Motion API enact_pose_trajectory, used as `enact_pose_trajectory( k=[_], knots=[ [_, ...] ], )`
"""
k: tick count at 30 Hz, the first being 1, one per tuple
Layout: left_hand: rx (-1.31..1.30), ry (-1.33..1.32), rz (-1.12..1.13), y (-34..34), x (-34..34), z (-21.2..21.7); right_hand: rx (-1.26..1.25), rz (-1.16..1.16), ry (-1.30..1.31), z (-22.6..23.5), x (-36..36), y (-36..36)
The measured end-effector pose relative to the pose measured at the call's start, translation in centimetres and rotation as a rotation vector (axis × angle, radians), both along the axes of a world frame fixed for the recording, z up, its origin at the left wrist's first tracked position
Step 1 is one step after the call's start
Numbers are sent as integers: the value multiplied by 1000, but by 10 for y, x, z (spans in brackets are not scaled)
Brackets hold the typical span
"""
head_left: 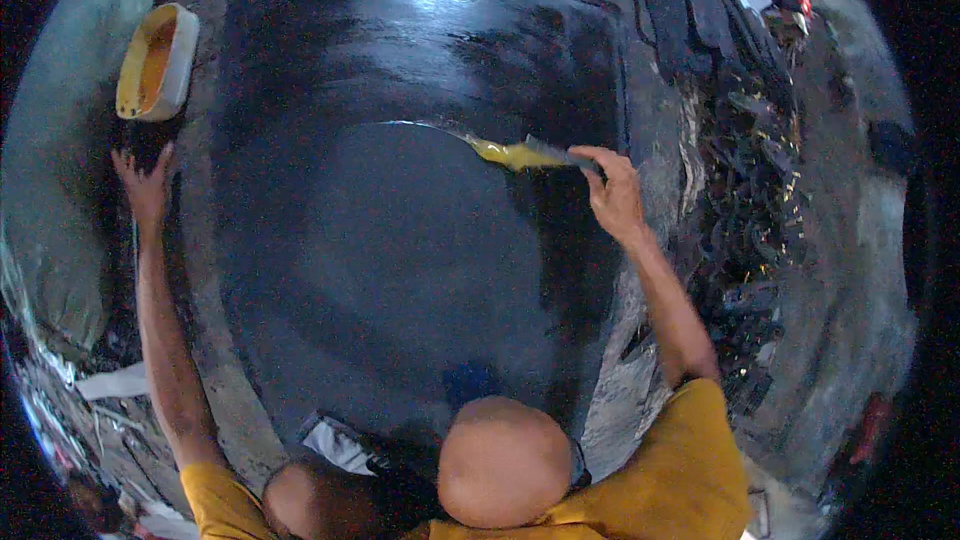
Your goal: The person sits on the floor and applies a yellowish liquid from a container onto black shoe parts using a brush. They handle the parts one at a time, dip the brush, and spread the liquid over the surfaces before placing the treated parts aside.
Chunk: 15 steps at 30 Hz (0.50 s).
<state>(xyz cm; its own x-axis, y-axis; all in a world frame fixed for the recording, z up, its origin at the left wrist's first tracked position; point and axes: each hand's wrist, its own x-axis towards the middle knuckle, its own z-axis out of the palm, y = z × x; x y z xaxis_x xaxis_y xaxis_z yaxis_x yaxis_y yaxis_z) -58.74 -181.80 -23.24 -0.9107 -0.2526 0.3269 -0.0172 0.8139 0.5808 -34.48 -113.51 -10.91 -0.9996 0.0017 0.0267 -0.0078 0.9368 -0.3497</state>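
My right hand pinches a flat greyish spreader over a large black sheet. A thick yellow paste, like glue, clings along the spreader's edge and trails left onto the sheet. The sheet's far part is shiny and looks wet; the near part is dull. My left hand is stretched out at the left, fingers apart and holding nothing, just below a white oblong tub. Orange-yellow residue coats the tub's inside. Whether the left fingertips touch anything cannot be made out.
A pale green, bulging sack-like bundle lies along the left. Many dark scraps are heaped right of the sheet, with dark flat pieces at the far right. My bare knees are at the near edge, beside a grey-white item.
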Motion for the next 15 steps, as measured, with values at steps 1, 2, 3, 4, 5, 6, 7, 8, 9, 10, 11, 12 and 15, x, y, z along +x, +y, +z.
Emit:
enact_pose_trajectory(
  k=[1,2,3,4,5,6,7,8,9,10,11,12,15],
  knots=[
    [-69,15,59,-16,-26,-8,-35,-94,121,-7,3,-18],
    [-3,-10,41,-5,-46,-19,-43,-203,229,-13,15,-26],
    [79,-32,13,13,-71,-22,65,-203,229,-25,42,-27],
    [153,-51,-17,26,-92,-25,110,-108,212,-35,70,-33],
    [158,-14,-4,3,-107,-30,33,-140,176,-30,87,-61],
    [142,28,26,-43,-116,-29,-67,-155,140,-28,93,-85],
    [140,49,37,-70,-116,-36,-118,-385,200,-36,96,-90],
    [118,-10,118,-48,-107,-41,-106,-679,97,-8,80,-95],
    [124,-67,183,3,-94,-38,-47,-759,137,-5,76,-67],
    [115,-117,253,39,-85,-31,-5,-832,183,-5,74,-33],
    [154,-67,215,41,-79,-26,101,-834,94,-11,65,-11],
    [174,-7,201,26,-69,-25,187,-811,6,-21,45,-4],
    [332,33,-5,36,-18,-2,220,-647,54,-33,-4,-48]
  ],
)
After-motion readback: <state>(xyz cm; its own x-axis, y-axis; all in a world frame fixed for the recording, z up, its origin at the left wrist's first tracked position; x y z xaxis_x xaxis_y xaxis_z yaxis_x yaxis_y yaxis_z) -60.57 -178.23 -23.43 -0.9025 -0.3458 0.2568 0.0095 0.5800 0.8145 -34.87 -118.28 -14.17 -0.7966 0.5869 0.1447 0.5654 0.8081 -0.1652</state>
